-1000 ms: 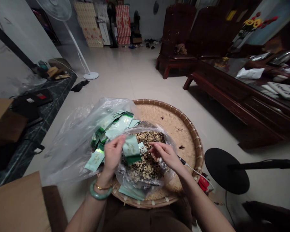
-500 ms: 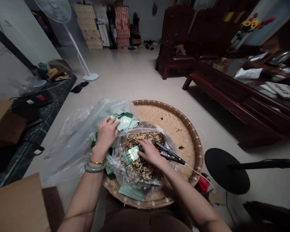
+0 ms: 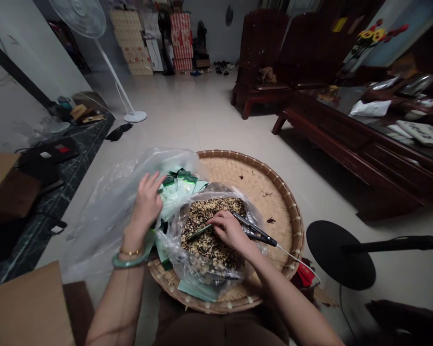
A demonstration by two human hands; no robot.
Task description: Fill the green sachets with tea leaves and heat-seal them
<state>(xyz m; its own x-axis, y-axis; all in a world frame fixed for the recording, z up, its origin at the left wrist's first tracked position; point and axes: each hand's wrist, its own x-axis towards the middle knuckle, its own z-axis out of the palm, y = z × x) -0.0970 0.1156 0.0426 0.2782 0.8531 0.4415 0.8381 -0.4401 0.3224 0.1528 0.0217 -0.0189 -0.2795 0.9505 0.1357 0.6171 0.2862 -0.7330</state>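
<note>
My right hand (image 3: pixel 228 229) pinches a green sachet (image 3: pixel 199 232), seen nearly edge-on, over loose dark and pale flakes (image 3: pixel 211 209) in a clear plastic bag (image 3: pixel 187 269). Beside that hand, across the bag, lies a black two-armed tool with a white cord (image 3: pixel 258 233) that looks like a hair straightener. My left hand (image 3: pixel 147 199) is raised with its fingers spread and holds nothing. To its right, several pale green packets (image 3: pixel 180 190) lie at the mouth of a large translucent bag (image 3: pixel 111 211). Everything sits in or against a round woven bamboo tray (image 3: pixel 223 163).
A cardboard box (image 3: pixel 29 307) stands at the near left. On the right are a black round base (image 3: pixel 341 254) and a dark wooden table (image 3: pixel 350 149). A white standing fan (image 3: pixel 135 116) is farther back on the tiled floor. Red packets (image 3: pixel 306 275) lie by the tray.
My left hand has moved left, off the pale green packets, and its fingers have spread. The right hand has turned the sachet from face-up to nearly edge-on.
</note>
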